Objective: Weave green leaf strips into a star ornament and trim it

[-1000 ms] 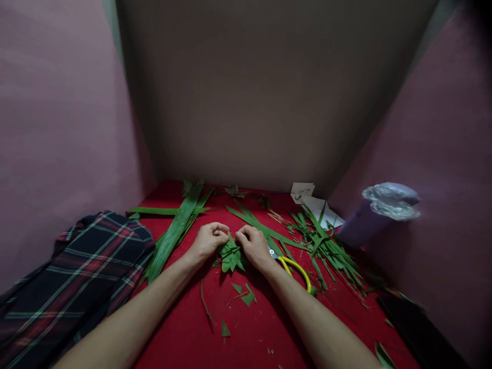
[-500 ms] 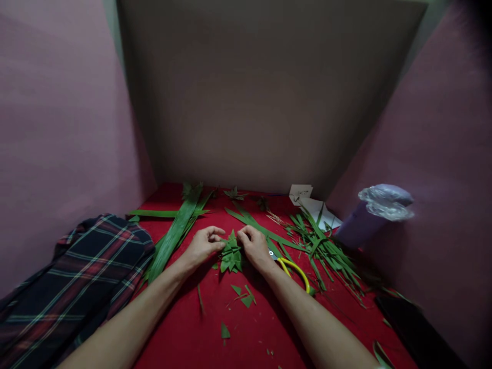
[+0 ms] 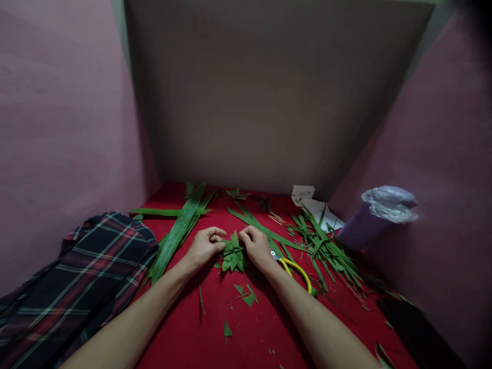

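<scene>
A small folded piece of green leaf (image 3: 232, 254), with pointed tips, rests on the red cloth (image 3: 215, 328). My left hand (image 3: 203, 246) pinches its left side with curled fingers. On the other side, my right hand (image 3: 255, 245) has its fingers closed on the leaf piece. Yellow-handled scissors (image 3: 294, 269) lie just right of my right wrist.
Long green leaves (image 3: 179, 228) lie at the left, a heap of cut leaf strips (image 3: 326, 248) at the right. Small leaf scraps (image 3: 246, 294) lie below my hands. A plaid cloth (image 3: 77, 277), white papers (image 3: 313, 202), a purple container with plastic wrap (image 3: 378, 215) and a dark object (image 3: 415, 333) surround the area.
Both hands stay on the leaf piece, with only slight finger shifts. The view has moved a little.
</scene>
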Tool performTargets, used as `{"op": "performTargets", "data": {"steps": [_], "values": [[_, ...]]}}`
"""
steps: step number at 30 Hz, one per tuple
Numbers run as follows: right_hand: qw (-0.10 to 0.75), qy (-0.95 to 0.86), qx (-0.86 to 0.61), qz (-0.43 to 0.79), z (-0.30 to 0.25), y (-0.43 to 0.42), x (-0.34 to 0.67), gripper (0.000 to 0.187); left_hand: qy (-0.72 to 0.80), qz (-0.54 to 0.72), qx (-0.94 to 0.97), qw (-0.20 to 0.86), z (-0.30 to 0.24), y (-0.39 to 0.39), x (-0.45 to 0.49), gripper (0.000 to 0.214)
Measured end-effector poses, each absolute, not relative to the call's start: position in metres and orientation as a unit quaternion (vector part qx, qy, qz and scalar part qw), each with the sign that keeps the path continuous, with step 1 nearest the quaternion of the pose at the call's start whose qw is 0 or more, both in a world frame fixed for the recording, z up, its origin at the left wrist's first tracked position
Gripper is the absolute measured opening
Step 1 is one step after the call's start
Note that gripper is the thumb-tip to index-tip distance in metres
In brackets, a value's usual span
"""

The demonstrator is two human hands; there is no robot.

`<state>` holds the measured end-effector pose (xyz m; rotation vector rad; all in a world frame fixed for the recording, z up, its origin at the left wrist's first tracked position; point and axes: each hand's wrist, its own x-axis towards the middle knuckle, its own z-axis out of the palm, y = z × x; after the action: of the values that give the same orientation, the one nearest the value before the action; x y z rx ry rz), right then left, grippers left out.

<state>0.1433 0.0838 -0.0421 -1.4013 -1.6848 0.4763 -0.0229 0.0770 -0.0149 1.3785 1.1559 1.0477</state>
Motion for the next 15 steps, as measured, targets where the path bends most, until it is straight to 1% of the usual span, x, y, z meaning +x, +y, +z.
{"op": "performTargets", "data": {"steps": [15], "values": [[0.433, -0.676, -0.566, 0.186, -0.0410, 0.0832, 0.1430, 0.022, 0.492, 0.439, 0.562, 0.499, -0.0146, 0.0751, -0.0217, 0.023]]}}
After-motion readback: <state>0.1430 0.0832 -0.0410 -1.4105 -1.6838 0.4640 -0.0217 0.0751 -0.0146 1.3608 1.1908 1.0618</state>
